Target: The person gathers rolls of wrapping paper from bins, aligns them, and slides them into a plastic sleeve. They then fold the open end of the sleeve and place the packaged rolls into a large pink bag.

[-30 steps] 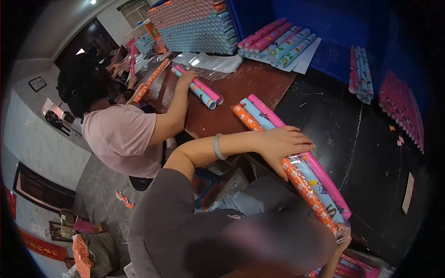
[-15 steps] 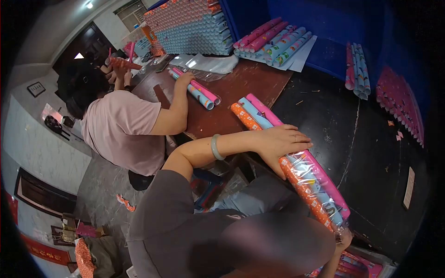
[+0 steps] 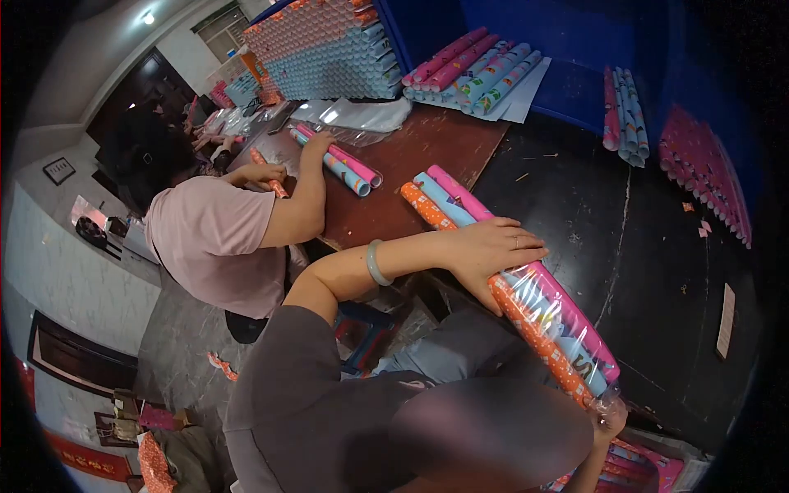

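The left hand (image 3: 491, 253) lies spread over the middle of the patterned paper rolls (image 3: 555, 316), orange, blue and pink, slanting from 11 to 5 o'clock on the black tabletop (image 3: 657, 279). At their 5 o'clock end the right hand (image 3: 609, 416) closes on gathered clear film (image 3: 602, 398); a dark "S"-like mark shows on blue, while the lettering on the red banner (image 3: 86, 458) at 8 o'clock is too small to read.

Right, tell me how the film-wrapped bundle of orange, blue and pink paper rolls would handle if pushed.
The bundle would probably slide rather than roll, its tubes lying side by side. Its glossy clear film looks slippery.
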`<state>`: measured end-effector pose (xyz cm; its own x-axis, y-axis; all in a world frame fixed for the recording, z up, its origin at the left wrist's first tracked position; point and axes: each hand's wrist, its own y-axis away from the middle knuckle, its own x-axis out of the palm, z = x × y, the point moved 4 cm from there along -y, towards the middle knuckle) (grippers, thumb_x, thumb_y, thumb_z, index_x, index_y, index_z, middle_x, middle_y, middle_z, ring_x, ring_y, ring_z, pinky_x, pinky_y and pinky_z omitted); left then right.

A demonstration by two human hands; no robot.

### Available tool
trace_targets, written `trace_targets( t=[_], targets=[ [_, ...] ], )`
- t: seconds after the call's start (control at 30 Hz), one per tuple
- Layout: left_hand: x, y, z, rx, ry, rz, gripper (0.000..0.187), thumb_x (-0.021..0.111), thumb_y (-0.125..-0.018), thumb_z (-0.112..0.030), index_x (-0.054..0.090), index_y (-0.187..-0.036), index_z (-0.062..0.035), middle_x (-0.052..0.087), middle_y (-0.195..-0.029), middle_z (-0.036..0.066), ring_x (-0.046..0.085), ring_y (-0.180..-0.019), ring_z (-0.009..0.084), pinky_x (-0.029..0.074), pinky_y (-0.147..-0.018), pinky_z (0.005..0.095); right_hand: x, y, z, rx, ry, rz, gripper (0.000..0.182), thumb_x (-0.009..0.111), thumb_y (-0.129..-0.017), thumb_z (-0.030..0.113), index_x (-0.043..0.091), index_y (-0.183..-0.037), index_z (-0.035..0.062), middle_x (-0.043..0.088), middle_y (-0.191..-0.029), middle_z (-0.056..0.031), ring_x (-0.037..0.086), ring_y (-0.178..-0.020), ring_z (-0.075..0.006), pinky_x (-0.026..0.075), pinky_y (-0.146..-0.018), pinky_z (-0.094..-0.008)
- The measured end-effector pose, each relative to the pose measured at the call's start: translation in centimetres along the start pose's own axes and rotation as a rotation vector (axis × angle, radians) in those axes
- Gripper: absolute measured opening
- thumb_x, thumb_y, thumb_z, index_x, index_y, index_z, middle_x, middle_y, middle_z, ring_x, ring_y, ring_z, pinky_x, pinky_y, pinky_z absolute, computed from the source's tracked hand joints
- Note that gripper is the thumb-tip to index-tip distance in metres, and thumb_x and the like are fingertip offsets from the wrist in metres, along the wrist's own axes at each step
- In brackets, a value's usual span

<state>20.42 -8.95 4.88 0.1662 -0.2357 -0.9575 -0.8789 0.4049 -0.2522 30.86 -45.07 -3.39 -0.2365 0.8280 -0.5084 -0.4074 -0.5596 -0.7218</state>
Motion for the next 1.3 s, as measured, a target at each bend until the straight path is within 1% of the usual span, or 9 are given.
trace_targets(
  t=[0.4, 0.5, 0.63, 0.77, 0.87, 1.03, 1.13, 1.23, 1.3],
  targets=[
    [-0.3, -0.4, -0.2, -0.058, -0.026, 0.100, 0.104, 0.072, -0.062, -0.061, 0.036, -0.136, 0.0024, 0.042, -0.136, 0.023, 0.042, -0.125, 0.0344, 0.027, -0.106, 0.0474, 0.3, -1.2, -0.3, 0.292, -0.210, 0.081, 0.024, 0.072, -0.061, 0.005, 0.075, -0.084, 0.0085, 0.046, -0.053, -0.0021, 0.044, -0.047, -0.0154, 0.033, -0.048, -0.0296],
    [-0.9, -0.9, -0.8, -0.073, -0.021, 0.108, 0.103, 0.074, -0.061, -0.057, 0.037, -0.136, 0.0029, 0.042, -0.136, 0.022, 0.041, -0.126, 0.0338, 0.028, -0.107, 0.0472, -0.2, -1.8, 0.7, 0.108, -0.064, 0.018, 0.026, 0.074, -0.061, 0.002, 0.075, -0.087, 0.0069, 0.049, -0.053, -0.0021, 0.047, -0.049, -0.0140, 0.035, -0.048, -0.0275],
    [-0.9, -1.1, -1.0, -0.114, -0.037, 0.129, 0.102, 0.074, -0.062, -0.056, 0.036, -0.136, 0.0028, 0.041, -0.137, 0.021, 0.040, -0.128, 0.0335, 0.028, -0.108, 0.0468, -0.5, -1.7, 0.7, 0.448, -0.179, -0.037, 0.037, 0.077, -0.064, 0.003, 0.072, -0.101, 0.0046, 0.055, -0.058, -0.0049, 0.047, -0.051, -0.0120, 0.038, -0.051, -0.0246],
    [-0.8, -1.4, -1.1, -0.139, -0.053, 0.156, 0.104, 0.076, -0.061, -0.053, 0.034, -0.138, 0.0022, 0.040, -0.139, 0.020, 0.039, -0.128, 0.0343, 0.027, -0.108, 0.0459, 0.7, -1.6, 2.8, 0.391, 0.044, 0.108, 0.046, 0.064, -0.075, 0.000, 0.059, -0.120, 0.0007, 0.060, -0.076, -0.0183, 0.060, -0.063, -0.0321, 0.047, -0.058, -0.0371],
    [-0.9, -1.7, -1.4, -0.141, -0.060, 0.160, 0.105, 0.077, -0.059, -0.053, 0.034, -0.138, 0.0021, 0.040, -0.138, 0.020, 0.040, -0.127, 0.0345, 0.028, -0.108, 0.0452, 1.7, -1.2, 4.3, 0.284, 0.333, 0.044, 0.051, 0.060, -0.074, 0.001, 0.055, -0.125, 0.0013, 0.062, -0.083, -0.0167, 0.061, -0.068, -0.0325, 0.049, -0.060, -0.0395],
    [-0.9, -1.6, -1.5, -0.138, -0.091, 0.169, 0.106, 0.078, -0.058, -0.053, 0.034, -0.138, 0.0024, 0.041, -0.138, 0.019, 0.039, -0.128, 0.0328, 0.028, -0.109, 0.0452, 2.1, -1.8, 5.2, 0.452, 0.273, 0.023, 0.048, 0.057, -0.078, 0.001, 0.054, -0.126, 0.0011, 0.063, -0.084, -0.0172, 0.061, -0.068, -0.0334, 0.049, -0.062, -0.0397],
    [-0.9, -1.4, -1.5, -0.127, -0.107, 0.158, 0.106, 0.078, -0.058, -0.053, 0.034, -0.138, 0.0022, 0.041, -0.138, 0.019, 0.039, -0.128, 0.0325, 0.027, -0.109, 0.0455, 1.9, -1.8, 4.6, 0.598, 0.156, 0.010, 0.057, 0.055, -0.079, 0.000, 0.044, -0.135, 0.0015, 0.063, -0.086, -0.0199, 0.062, -0.071, -0.0357, 0.050, -0.065, -0.0406],
    [-0.8, -1.4, -1.5, -0.125, -0.092, 0.172, 0.106, 0.078, -0.058, -0.051, 0.033, -0.139, 0.0017, 0.041, -0.138, 0.020, 0.039, -0.128, 0.0342, 0.027, -0.109, 0.0459, 2.9, -2.3, 4.5, 0.440, 0.169, 0.121, 0.071, 0.051, -0.080, 0.000, 0.020, -0.144, -0.0024, 0.062, -0.088, -0.0239, 0.062, -0.075, -0.0386, 0.051, -0.066, -0.0412],
    [-0.8, -1.5, -1.5, -0.126, -0.079, 0.180, 0.107, 0.079, -0.058, -0.049, 0.031, -0.140, 0.0010, 0.039, -0.138, 0.021, 0.039, -0.128, 0.0357, 0.027, -0.109, 0.0460, 2.4, -3.0, 5.0, 0.514, 0.259, 0.236, 0.069, 0.051, -0.080, 0.002, 0.022, -0.143, -0.0045, 0.062, -0.087, -0.0229, 0.062, -0.074, -0.0381, 0.051, -0.065, -0.0412]
  ],
)
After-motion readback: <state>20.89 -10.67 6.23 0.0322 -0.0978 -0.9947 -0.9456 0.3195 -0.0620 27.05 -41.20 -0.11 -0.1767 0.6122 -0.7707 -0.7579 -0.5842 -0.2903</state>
